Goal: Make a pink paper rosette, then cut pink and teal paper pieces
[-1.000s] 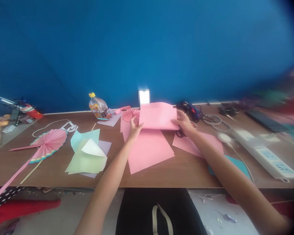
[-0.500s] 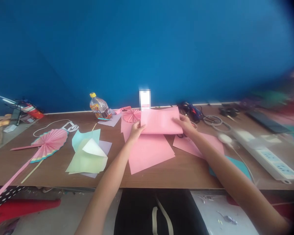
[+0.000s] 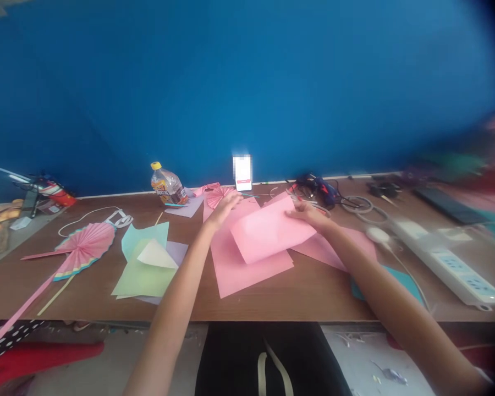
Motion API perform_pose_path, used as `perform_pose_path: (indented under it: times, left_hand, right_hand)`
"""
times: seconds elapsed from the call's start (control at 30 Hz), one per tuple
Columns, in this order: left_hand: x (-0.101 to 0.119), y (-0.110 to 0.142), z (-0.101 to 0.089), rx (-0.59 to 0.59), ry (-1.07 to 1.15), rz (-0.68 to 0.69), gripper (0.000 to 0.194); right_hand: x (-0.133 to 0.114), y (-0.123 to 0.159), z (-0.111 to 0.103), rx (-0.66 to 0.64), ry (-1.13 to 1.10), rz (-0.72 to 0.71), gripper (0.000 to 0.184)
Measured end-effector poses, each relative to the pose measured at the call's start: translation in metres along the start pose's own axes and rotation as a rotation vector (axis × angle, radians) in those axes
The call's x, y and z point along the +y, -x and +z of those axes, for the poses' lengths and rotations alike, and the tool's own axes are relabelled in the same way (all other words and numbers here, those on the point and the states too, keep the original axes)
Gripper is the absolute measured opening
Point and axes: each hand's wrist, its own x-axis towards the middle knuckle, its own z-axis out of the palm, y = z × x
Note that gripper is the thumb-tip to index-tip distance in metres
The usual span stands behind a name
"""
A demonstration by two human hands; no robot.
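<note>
R hand (image 3: 308,213) grips 1 pink sheet (image 3: 268,232); L hand (image 3: 224,209) open, nr 1 prob. phone (image 3: 243,175).

Pink-pleated fan (image 3: 86,243), blue-and-yellow edge

Lower pink sheet (image 3: 241,278) partly hidden under raised sheet (image 3: 272,231); phone screen (image 3: 243,171) partly pixelated; far-right clutter (image 3: 462,165) blurred.
</note>
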Motion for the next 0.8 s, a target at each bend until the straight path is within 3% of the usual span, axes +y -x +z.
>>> perform_pose_path:
  times: [0.1,0.27,0.37,0.57,0.8]
  left_hand:
    - [0.013,-0.009,0.01,-0.297,-0.1,-0.074,0.051]
    - [0.021,-0.024,0.045,-0.497,-0.189,-0.033,0.049]
    - [0.03,-0.03,0.053,-0.579,-0.23,0.014,0.047]
    - [0.036,-0.04,0.049,-0.643,-0.349,0.089,0.041]
    - [0.004,-0.049,0.048,-0.593,-0.411,0.059,0.031]
  right_hand:
    - [-0.001,0.003,0.001,-0.051,0.017,0.015,0.042]
    - [-0.005,0.006,0.003,-0.111,0.027,-0.01,0.044]
    - [-0.005,0.006,0.003,-0.092,0.003,-0.022,0.044]
    - [0.006,0.0,0.005,0.02,-0.009,-0.025,0.039]
    - [0.018,-0.012,0.013,0.156,0.074,-0.189,0.035]
